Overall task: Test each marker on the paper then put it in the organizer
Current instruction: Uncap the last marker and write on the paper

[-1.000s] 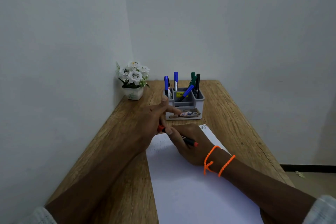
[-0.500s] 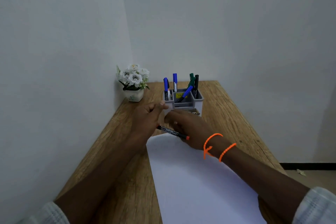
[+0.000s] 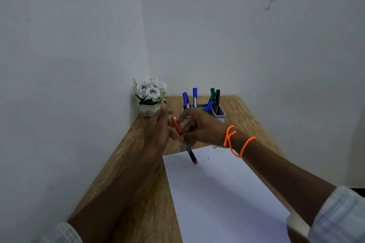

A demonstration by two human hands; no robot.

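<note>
A person sits at a wood-grain bench (image 3: pixel 254 124) set into a plain white corner, both bare hands raised just beyond the far edge of a smooth white sheet of paper (image 3: pixel 221 193). The right hand (image 3: pixel 203 128), its wrist looped with orange beaded bracelets (image 3: pixel 237 142), has its grip closed round a slim black marker (image 3: pixel 190 153) whose red end hangs down over faint zigzag test scribbles. Just left of that grip, the left hand (image 3: pixel 160 132) pinches what seems to be the marker's red cap (image 3: pixel 176 124), though motion blur makes this uncertain. The step in hand looks like recapping after a test stroke. Next, the cap would need lining up with the tip and pressing home, then the marker carried to the grey plastic organizer (image 3: pixel 220 113) just beyond the right grip, where blue, green and black markers already stand upright or lean. A small white pot of artificial white flowers (image 3: pixel 150 94) sits beyond the left grip.
</note>
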